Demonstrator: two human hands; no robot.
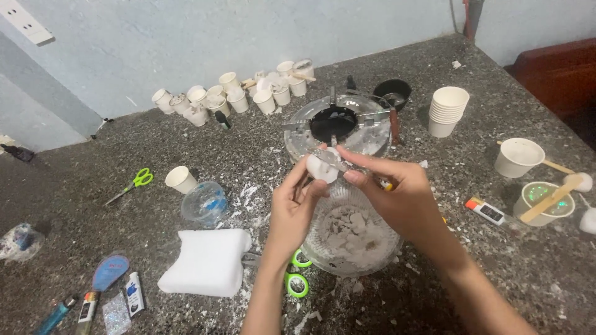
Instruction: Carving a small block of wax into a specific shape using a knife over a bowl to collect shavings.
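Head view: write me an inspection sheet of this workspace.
Surface: dark speckled countertop, strewn with white flakes.
Job's things: white lump held over a glass bowl of white chunks; a knife lies against the lump.
Clutter: white block, green scissors, paper cups, cup stack, burner, lighters, tape rolls.
Grippers: left hand grips the lump; right hand holds the knife.
Cables: nothing seen.
Surroundings: pale blue wall, wooden furniture at right.
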